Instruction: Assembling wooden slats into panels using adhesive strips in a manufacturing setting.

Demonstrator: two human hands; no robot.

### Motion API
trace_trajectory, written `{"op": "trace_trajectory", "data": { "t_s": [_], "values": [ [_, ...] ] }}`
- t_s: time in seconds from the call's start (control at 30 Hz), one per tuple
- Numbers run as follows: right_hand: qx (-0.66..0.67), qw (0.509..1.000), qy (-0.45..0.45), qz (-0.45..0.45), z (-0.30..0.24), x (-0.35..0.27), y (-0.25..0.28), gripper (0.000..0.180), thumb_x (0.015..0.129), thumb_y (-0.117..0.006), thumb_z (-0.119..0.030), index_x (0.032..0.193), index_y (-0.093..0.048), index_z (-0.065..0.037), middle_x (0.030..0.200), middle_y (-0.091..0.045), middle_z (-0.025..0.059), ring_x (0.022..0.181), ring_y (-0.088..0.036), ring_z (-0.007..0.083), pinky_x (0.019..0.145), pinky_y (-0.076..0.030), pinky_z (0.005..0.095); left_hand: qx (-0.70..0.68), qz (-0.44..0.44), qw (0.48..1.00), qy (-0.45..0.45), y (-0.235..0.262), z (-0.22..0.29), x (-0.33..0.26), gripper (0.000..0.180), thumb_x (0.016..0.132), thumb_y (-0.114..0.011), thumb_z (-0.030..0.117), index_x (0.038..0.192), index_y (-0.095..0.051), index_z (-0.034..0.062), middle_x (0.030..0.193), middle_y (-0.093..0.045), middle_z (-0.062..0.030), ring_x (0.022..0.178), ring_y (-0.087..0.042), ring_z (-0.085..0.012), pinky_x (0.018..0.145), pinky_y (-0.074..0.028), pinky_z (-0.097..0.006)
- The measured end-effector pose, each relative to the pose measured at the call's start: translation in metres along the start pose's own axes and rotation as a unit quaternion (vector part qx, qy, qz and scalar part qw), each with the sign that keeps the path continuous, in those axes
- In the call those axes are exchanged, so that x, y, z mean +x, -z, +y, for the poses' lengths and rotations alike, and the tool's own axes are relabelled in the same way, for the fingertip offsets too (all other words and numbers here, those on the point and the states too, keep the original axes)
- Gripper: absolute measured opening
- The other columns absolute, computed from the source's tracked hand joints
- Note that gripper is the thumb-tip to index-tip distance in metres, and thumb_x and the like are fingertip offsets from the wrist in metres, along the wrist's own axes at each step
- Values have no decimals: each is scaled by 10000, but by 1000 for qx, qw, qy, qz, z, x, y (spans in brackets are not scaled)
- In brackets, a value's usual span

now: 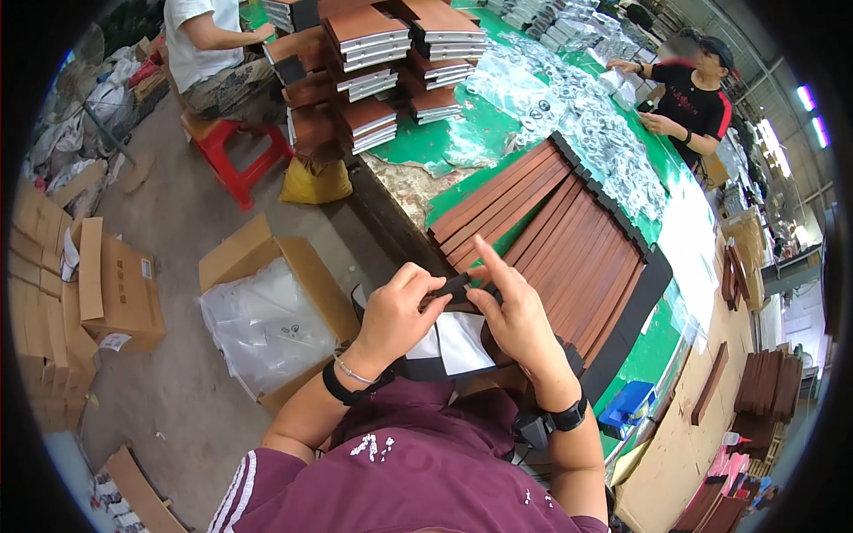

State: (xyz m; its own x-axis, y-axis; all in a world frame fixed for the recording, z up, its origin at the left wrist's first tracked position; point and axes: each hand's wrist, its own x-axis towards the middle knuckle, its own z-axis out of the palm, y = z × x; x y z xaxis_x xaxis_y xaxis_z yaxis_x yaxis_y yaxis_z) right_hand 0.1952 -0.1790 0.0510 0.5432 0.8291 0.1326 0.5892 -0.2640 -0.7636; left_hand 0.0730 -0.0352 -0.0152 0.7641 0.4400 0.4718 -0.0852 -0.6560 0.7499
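Both my hands hold a small dark flat strip in front of my chest, at the near edge of the green table. My left hand pinches its left end with curled fingers. My right hand grips its right end, index finger sticking up. Under the hands lie a white sheet and dark flat pieces. Just beyond the hands a row of long brown leather-like strips lies side by side on a black mat.
Stacks of brown and white boxes stand at the table's far end, beside heaps of clear bagged parts. One person sits on a red stool far left, another stands far right. An open carton with plastic bags sits on the floor to my left.
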Motion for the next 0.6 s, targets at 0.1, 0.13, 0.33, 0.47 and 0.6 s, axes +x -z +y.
{"op": "trace_trajectory", "data": {
  "t_s": [0.1,0.13,0.33,0.47,0.6],
  "values": [
    [-232,961,90,124,22,16,-2,682,850,-724,-88,1456,-420,-11,1352,-584,200,1200,-569,370,1012,-448,460,-12,10,1000,19,-4,-5,3,216,814,-801,71,979,-679,3,905,-625,-64,531,-555,-134,507,-463,-275],
    [-241,965,53,90,32,20,3,646,853,-725,-112,1423,-452,21,1451,-502,215,1282,-511,403,1068,-408,474,-3,2,1000,26,-5,-5,4,229,812,-810,87,977,-678,-1,906,-626,-66,538,-558,-136,509,-464,-274],
    [-260,964,41,-32,62,21,13,384,877,-664,-117,1249,-626,-30,1438,-529,204,1345,-482,375,1109,-371,486,26,-12,999,39,-16,-4,10,296,794,-839,163,985,-679,4,912,-623,-73,592,-593,-167,545,-493,-299],
    [-208,978,0,4,62,19,12,290,868,-626,-112,1151,-688,-96,1378,-565,172,1314,-505,349,1074,-384,498,80,-20,996,26,-25,1,19,311,787,-836,179,1005,-677,24,906,-612,-77,682,-642,-223,612,-526,-345],
    [-246,966,51,61,61,24,-1,351,811,-623,-87,1150,-710,-106,1228,-584,162,1200,-539,355,1056,-397,492,96,-37,993,56,-29,2,23,315,786,-833,191,1009,-676,35,903,-609,-77,732,-654,-253,637,-532,-354]
  ]
}}
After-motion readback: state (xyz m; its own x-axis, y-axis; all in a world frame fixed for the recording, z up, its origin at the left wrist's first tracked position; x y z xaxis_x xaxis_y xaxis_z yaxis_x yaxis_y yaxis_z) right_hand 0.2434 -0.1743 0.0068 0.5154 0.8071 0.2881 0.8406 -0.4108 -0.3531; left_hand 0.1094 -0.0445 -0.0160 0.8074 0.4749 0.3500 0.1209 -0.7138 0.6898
